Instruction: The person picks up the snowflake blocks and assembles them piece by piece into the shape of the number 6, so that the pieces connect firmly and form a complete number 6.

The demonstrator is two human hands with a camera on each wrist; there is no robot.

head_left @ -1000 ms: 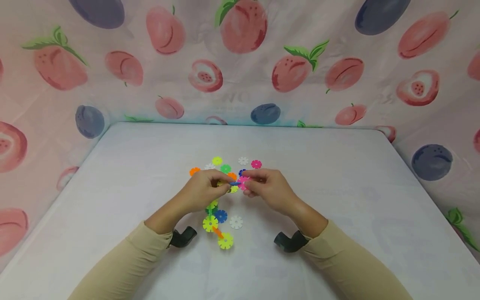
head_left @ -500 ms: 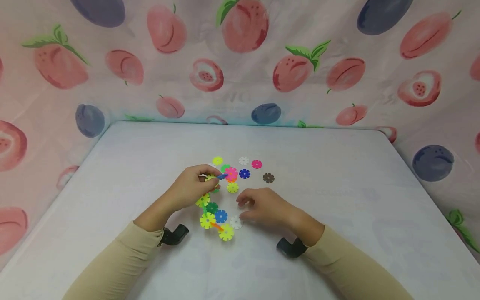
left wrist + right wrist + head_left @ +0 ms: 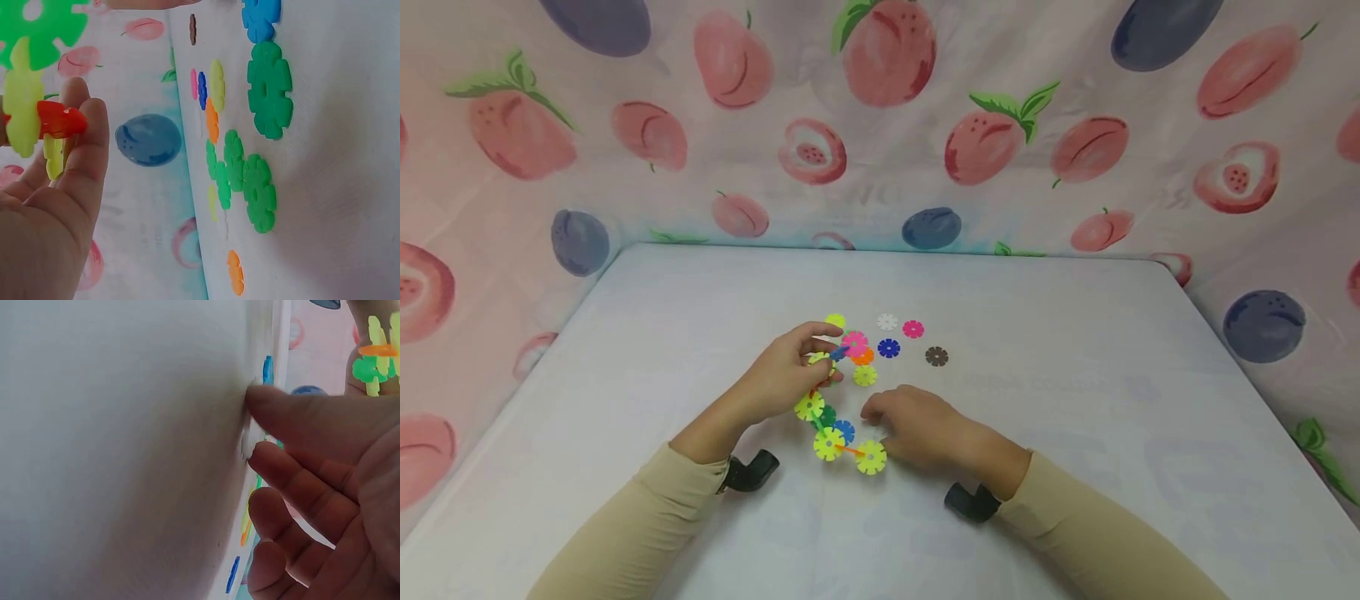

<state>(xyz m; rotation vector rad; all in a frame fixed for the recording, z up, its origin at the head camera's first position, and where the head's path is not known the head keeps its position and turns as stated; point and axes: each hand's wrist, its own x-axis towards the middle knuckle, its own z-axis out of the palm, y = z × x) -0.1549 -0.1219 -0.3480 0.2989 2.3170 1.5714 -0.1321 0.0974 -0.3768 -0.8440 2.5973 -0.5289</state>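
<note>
My left hand point(image 3: 827, 357) pinches the upper end of a chain of snowflake discs point(image 3: 829, 444). The chain runs from a pink disc point(image 3: 854, 343) down through yellow, green and blue discs to a yellow disc point(image 3: 871, 457) lying on the table. In the left wrist view the left hand point(image 3: 75, 134) holds a yellow disc point(image 3: 22, 106) and a red piece point(image 3: 57, 120). My right hand point(image 3: 876, 427) rests on the table beside the chain's lower end. In the right wrist view its fingertips point(image 3: 253, 400) pinch a flat white disc point(image 3: 247, 440).
Loose discs lie beyond the hands: yellow-green point(image 3: 835, 321), white point(image 3: 887, 322), pink point(image 3: 913, 329), blue point(image 3: 888, 348), brown point(image 3: 936, 357), orange point(image 3: 865, 357), yellow point(image 3: 865, 376). The white table point(image 3: 1075, 375) is walled by fruit-print cloth point(image 3: 887, 125).
The right hand let go of the pink disc and came down toward me onto the white disc. The left hand kept the chain, whose lower end swung right.
</note>
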